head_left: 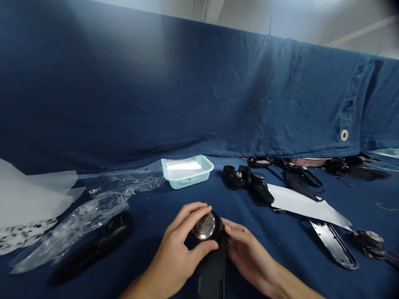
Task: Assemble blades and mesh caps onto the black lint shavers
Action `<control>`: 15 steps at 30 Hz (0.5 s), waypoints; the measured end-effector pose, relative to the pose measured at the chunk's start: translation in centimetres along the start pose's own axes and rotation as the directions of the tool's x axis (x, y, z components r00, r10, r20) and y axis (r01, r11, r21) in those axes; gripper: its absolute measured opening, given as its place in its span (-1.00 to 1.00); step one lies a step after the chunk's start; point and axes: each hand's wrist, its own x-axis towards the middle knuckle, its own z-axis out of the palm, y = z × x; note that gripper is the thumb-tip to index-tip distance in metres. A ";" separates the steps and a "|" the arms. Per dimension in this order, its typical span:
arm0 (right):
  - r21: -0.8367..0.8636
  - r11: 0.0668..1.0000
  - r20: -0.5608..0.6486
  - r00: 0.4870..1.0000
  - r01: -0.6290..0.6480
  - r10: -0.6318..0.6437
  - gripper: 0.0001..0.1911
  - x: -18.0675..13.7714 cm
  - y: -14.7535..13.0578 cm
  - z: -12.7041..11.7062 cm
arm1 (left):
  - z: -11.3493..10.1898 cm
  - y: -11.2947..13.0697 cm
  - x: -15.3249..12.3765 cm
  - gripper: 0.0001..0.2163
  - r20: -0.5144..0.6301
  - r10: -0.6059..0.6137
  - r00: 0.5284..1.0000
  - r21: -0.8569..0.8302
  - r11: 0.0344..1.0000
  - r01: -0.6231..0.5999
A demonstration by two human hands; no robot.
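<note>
A black handheld device (213, 265) with a round metal mesh head (204, 227) lies lengthwise on the blue cloth in front of me. My left hand (177, 253) curls its fingers and thumb around the mesh head. My right hand (249, 255) grips the device's body just to the right of the head. A second black handheld body (93, 247) lies to the left, untouched.
A pale green basket (187, 169) holding white sheets stands behind. Crumpled clear plastic (90, 211) and white paper (28, 195) lie left. Several black parts (249, 180), a white sheet (305, 205), a shiny curved shell (335, 245) and a small motor (370, 241) lie right. A blue cloth wall (199, 91) backs the table.
</note>
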 end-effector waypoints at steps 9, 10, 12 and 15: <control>0.030 0.999 -0.044 0.999 0.026 -0.024 -0.51 -1.1 1.7 0.1 | 0.2 0.6 -0.6 -0.48 0.058 0.061 0.996 0.080 0.995 -0.065; -0.078 0.995 -0.081 0.994 0.060 -0.067 -0.50 -1.2 1.6 -0.3 | 0.2 0.7 -0.6 -0.46 0.067 0.075 0.995 0.096 0.992 -0.081; -0.352 0.925 -0.118 0.974 0.139 -0.192 -0.48 -1.4 1.3 -1.1 | 0.2 1.0 -0.6 -0.44 0.084 0.093 0.992 0.116 0.988 -0.103; -0.674 0.686 -0.033 0.917 0.273 -0.398 -0.45 -1.7 0.9 -2.2 | 0.2 1.3 -0.6 -0.46 0.099 0.036 0.994 0.072 0.996 -0.043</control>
